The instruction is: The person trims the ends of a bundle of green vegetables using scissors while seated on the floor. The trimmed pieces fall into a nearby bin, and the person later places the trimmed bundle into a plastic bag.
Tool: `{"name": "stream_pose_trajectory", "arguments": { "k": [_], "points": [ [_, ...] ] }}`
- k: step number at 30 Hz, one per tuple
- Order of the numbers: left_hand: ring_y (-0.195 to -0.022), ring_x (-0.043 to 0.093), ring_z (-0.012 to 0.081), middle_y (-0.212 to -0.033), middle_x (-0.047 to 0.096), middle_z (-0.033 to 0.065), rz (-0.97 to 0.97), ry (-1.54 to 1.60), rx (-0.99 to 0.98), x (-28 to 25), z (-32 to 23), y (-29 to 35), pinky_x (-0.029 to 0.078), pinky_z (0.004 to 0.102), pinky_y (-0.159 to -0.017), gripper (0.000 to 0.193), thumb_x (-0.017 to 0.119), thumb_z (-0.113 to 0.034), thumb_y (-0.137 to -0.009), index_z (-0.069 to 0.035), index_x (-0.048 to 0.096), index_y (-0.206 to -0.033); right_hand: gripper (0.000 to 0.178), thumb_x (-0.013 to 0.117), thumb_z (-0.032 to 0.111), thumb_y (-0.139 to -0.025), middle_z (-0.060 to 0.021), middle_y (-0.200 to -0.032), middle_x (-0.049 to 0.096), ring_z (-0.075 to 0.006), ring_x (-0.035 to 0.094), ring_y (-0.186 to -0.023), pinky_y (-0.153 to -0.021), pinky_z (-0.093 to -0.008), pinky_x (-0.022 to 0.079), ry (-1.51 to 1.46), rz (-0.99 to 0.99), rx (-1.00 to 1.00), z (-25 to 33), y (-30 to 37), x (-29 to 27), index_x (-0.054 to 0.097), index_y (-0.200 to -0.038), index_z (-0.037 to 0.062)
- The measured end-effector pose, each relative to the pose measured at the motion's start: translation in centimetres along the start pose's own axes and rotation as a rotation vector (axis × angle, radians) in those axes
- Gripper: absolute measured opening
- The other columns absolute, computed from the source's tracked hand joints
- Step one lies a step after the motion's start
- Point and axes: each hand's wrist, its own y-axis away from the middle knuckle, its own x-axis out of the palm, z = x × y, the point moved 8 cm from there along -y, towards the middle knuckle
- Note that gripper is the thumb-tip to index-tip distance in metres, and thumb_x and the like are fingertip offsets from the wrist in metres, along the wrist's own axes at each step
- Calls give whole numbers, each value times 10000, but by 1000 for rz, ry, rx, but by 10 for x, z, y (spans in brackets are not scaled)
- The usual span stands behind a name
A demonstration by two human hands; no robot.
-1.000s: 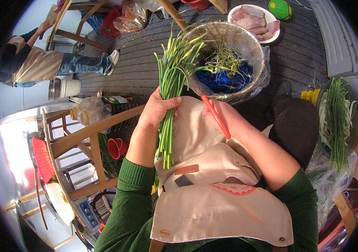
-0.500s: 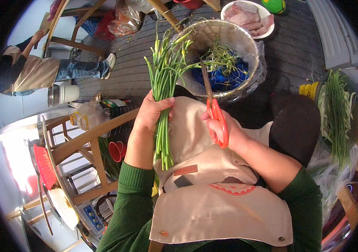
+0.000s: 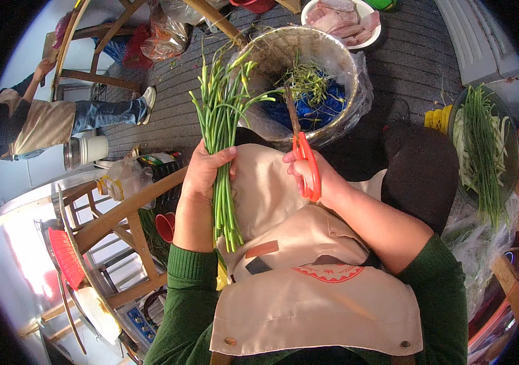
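Note:
My left hand [image 3: 203, 170] is closed around a bunch of garlic scapes [image 3: 225, 128], long green stems with pale bud tips fanning out at the top and cut ends pointing down toward my lap. In my right hand [image 3: 329, 180] is a pair of red-handled scissors [image 3: 299, 148], its dark, rusty-looking blades pointing up and seeming closed. The blade tip shows against a lined bin [image 3: 352, 67] in front of me. One scape bends rightward from the bunch, ending close to the blades. Green trimmings [image 3: 308, 84] lie on blue plastic inside the bin.
A white bowl of raw meat or fish pieces [image 3: 344, 23] stands beyond the bin. At right, a basin [image 3: 513, 164] holds long green stems and pale strips. Wooden chair frames [image 3: 127, 204] stand at left. Another person [image 3: 40, 121] is at the far left.
The whole view has shifted slightly, moving the bin, bowl and bunch left in the picture. Both hands keep their holds, and the scissors stay beside the bunch.

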Motion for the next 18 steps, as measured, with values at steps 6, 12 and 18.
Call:
{"name": "stream_pose_trajectory", "arguments": {
  "k": [6, 12, 18],
  "points": [
    [-452, 518, 150, -677, 546, 50, 0, 19, -3, 1, -1, 1, 434, 265, -390, 248, 652, 6, -776, -62, 472, -935, 375, 516, 202, -760, -52, -794, 503, -106, 480, -517, -427, -242, 398, -21, 14, 42, -7, 13, 3, 484, -1075, 2],
    [-447, 520, 151, -678, 548, 49, -8, 5, -13, 2, -1, 1, 430, 266, -384, 250, 650, 7, -778, -69, 475, -939, 371, 521, 203, -762, -47, -802, 503, -106, 483, -524, -427, -246, 401, -39, 4, 19, -7, 11, 0, 489, -1071, -1],
    [-452, 515, 156, -694, 552, 52, -1, -54, -1, 1, -2, 0, 433, 280, -401, 230, 646, -11, -780, -75, 484, -930, 270, 517, 201, -778, -50, -747, 486, -118, 459, -488, -411, -261, 394, -32, -39, -19, 3, -4, 0, 496, -973, 15]
  ]
}}
